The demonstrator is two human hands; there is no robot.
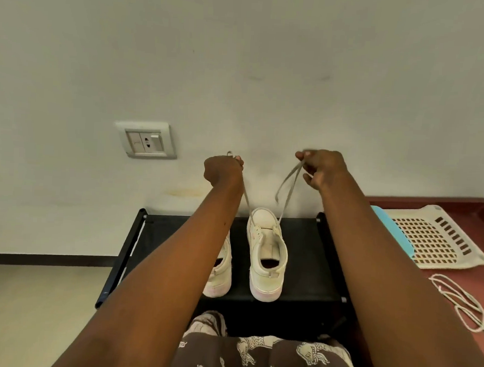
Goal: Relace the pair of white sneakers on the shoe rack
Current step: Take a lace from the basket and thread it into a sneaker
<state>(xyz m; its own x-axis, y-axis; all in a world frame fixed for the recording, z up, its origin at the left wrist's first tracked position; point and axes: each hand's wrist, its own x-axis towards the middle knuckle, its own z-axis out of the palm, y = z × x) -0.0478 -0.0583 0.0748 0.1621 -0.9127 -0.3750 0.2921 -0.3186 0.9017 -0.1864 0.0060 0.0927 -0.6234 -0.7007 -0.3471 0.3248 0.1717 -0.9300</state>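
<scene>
Left hand point(223, 169) and right hand point(321, 169) each pinch an end of the lace point(288, 180) — uneven pulling could unthread the sneaker point(268, 255).

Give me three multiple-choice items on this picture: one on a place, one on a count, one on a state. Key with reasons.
1. The sneakers stand: A on the floor; B on the black rack; C in a basket.
2. Sneakers in view: A one; B three; C two.
3. The lace is: A held up, an end in each hand; B tied in a bow; C on the floor.
Key: B, both rest on its top; C, two show side by side; A, left hand and right hand pinch its ends above the shoe.
</scene>
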